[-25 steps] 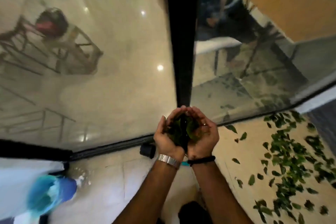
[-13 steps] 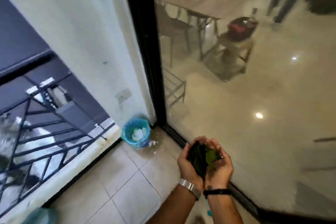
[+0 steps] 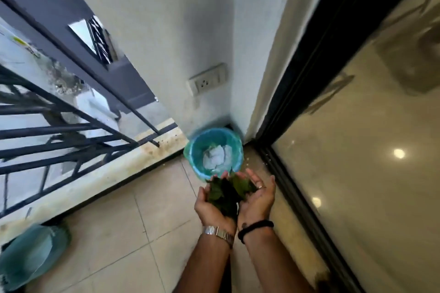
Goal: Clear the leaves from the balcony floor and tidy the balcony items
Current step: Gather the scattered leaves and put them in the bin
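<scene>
Head view, balcony corner. Fingers (image 3: 252, 179): curled upward on both hands, cupped side by side into one bowl. Left hand (image 3: 210, 206) and right hand (image 3: 258, 200): heels touching, together holding a heap of green leaves (image 3: 226, 191). Left wrist: metal watch (image 3: 217, 233). Right wrist: black band (image 3: 256, 226). Bin (image 3: 234, 143): round, blue-lined, on the tiled floor (image 3: 114, 228) in the corner just beyond the fingertips; crumpled white paper (image 3: 217, 156) inside. Wall (image 3: 166, 19): white, with a socket plate (image 3: 207, 81) above the bin. Glass door (image 3: 357, 173): dark-framed, at right. Railing (image 3: 59, 131): dark metal bars, at left. Green object (image 3: 31, 254): blurred, at lower left by the railing kerb; cannot tell what it is.
</scene>
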Motion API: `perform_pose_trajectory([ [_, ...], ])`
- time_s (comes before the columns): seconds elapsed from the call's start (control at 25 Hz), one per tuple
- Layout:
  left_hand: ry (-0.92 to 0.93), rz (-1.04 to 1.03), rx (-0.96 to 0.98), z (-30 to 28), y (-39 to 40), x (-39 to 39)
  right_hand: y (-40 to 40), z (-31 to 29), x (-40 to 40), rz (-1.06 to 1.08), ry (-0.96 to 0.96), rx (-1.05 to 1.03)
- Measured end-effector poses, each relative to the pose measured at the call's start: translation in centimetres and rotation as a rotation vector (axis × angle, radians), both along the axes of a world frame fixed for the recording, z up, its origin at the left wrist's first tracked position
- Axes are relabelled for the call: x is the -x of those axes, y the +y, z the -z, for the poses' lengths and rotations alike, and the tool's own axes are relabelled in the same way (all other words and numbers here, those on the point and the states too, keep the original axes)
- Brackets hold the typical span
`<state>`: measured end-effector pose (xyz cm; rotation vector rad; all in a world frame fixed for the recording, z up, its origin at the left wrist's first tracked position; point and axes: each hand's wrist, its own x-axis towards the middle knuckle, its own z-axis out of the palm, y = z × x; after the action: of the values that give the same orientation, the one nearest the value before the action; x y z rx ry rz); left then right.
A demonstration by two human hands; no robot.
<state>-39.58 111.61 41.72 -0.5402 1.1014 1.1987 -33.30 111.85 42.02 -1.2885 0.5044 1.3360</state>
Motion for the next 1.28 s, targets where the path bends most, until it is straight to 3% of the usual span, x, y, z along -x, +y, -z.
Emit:
perform_pose_trajectory([
  [0.28,-0.008,0.168,0.047,23.0,13.8,3.9,13.0,21.9,4.4,-0.025,0.077,0.086],
  [0.4,0.071,0.298,0.074,27.9,16.4,5.7,15.2,26.6,4.7,-0.019,0.112,0.108],
  [0.52,0.179,0.339,0.150,29.0,16.8,7.2,15.2,27.9,3.9,0.016,0.108,0.117],
  [0.64,0.260,0.536,0.089,28.4,16.5,8.0,13.8,27.4,3.0,-0.098,0.067,0.113],
  [0.84,0.430,0.973,0.010,24.5,15.1,9.6,8.3,22.3,2.7,-0.593,-0.111,0.148],
  [1.04,0.469,1.152,0.138,16.3,8.7,12.3,-7.7,14.2,0.9,-1.176,-0.418,0.357],
  [1.28,0.552,1.411,0.133,4.2,-0.1,11.9,-25.5,1.8,-4.3,-1.153,-0.419,0.368],
])
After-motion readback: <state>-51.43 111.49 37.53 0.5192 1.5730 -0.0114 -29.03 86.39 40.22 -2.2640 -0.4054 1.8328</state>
